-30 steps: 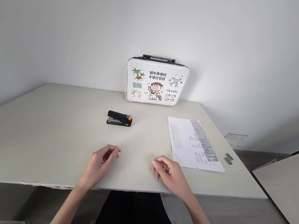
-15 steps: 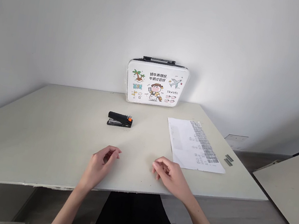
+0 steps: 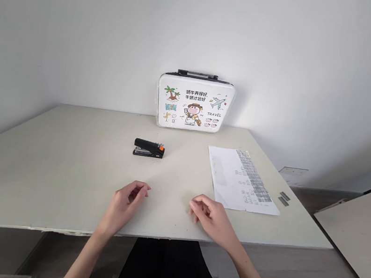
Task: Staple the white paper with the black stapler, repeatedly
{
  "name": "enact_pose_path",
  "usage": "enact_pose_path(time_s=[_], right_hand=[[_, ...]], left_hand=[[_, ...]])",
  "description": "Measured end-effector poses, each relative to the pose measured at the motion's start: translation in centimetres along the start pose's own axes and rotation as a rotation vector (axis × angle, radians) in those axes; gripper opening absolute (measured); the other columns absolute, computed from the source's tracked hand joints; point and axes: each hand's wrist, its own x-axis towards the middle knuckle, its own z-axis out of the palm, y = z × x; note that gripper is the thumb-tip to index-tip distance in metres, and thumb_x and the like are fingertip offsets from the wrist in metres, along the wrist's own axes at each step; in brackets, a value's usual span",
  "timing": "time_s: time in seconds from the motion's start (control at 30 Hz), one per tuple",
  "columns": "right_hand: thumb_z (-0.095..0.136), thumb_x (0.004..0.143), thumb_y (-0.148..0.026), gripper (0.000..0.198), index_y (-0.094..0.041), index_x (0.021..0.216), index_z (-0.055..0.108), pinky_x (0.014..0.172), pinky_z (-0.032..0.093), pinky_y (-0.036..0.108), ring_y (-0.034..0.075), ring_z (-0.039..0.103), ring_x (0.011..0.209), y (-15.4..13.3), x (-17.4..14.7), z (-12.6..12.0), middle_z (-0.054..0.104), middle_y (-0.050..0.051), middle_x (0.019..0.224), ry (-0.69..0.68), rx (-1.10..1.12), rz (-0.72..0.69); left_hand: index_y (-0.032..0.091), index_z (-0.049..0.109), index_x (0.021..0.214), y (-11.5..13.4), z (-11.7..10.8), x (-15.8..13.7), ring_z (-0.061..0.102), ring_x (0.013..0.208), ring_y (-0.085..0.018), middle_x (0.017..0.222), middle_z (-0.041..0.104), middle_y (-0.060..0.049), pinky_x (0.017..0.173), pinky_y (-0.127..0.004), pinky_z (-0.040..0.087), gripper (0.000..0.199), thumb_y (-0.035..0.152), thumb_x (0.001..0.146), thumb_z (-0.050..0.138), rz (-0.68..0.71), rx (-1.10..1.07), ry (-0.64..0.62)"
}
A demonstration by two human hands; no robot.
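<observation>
**Empty and at ease**

Our left hand (image 3: 124, 205) curls its fingers loosely round nothing, the stapler (image 3: 148, 149) beyond it on the table (image 3: 70, 167); our right hand (image 3: 214, 217) curls likewise, just beside the printed sheet (image 3: 230, 177); we rest best lightly, creasing no paper.

Two hands (image 3: 123, 207) are over one surface (image 3: 58, 174); beyond them there are one stapler (image 3: 148, 148), one case (image 3: 194, 105), one sheet (image 3: 225, 179) and two strips (image 3: 284, 196).

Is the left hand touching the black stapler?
Apart: the head view shows a strip of tabletop between the left hand and the black stapler.
</observation>
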Motion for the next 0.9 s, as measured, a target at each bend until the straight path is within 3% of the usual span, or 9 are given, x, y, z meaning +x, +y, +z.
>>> enact_pose_path(time_s=[0.37,0.5,0.6,0.7,0.8,0.9], right_hand=[[0.049,0.105,-0.057,0.038,-0.024,0.091,0.061,0.064,0.05,0.03,0.017,0.068,0.071,-0.1,-0.1,-0.3,0.073,0.003,0.088,-0.004,0.069,0.012],[0.046,0.104,-0.06,0.041,-0.024,0.096,0.065,0.064,0.051,0.031,0.022,0.071,0.085,0.1,0.0,-3.2,0.075,0.007,0.095,0.127,-0.096,0.021],[0.045,0.103,-0.061,0.043,-0.026,0.113,0.067,0.07,0.054,0.035,0.03,0.069,0.108,1.6,0.3,-7.0,0.073,0.011,0.122,0.31,-0.378,0.027],[0.041,0.103,-0.062,0.053,-0.027,0.138,0.059,0.094,0.056,0.046,0.034,0.055,0.137,4.2,0.3,-10.4,0.057,0.011,0.152,0.388,-0.618,0.065],[0.032,0.105,-0.062,0.063,-0.025,0.152,0.051,0.121,0.036,0.058,0.036,0.031,0.156,6.9,-0.4,-11.9,0.038,0.009,0.168,0.368,-0.796,0.172],[0.024,0.107,-0.06,0.068,-0.023,0.16,0.043,0.129,0.02,0.059,0.034,0.018,0.161,8.5,-1.8,-11.2,0.028,0.007,0.173,0.296,-0.891,0.239]], left_hand=[[0.023,0.07,0.095,0.1,0.0,-0.1,0.062,0.072,-0.019,0.086,0.072,-0.002,0.068,-0.027,0.047,0.034,0.052,0.1,0.052,0.022,-0.001,0.004],[0.024,0.071,0.096,0.3,0.0,-0.1,0.063,0.073,-0.019,0.087,0.073,-0.002,0.068,-0.027,0.048,0.033,0.051,0.1,0.052,0.027,0.008,-0.001],[0.023,0.071,0.096,0.4,0.0,-0.1,0.064,0.073,-0.019,0.086,0.073,-0.002,0.068,-0.027,0.049,0.033,0.05,0.1,0.052,0.032,0.015,0.001],[0.023,0.071,0.096,0.4,-0.1,-0.1,0.065,0.073,-0.019,0.086,0.073,-0.002,0.068,-0.027,0.05,0.033,0.05,0.1,0.052,0.037,0.017,0.009],[0.023,0.071,0.097,0.4,0.0,-0.2,0.065,0.074,-0.018,0.087,0.073,-0.002,0.069,-0.027,0.05,0.033,0.049,0.101,0.051,0.037,0.017,0.006],[0.024,0.071,0.096,0.1,0.0,-0.2,0.064,0.073,-0.018,0.086,0.073,-0.001,0.068,-0.027,0.049,0.033,0.05,0.101,0.051,0.038,0.019,0.005]])
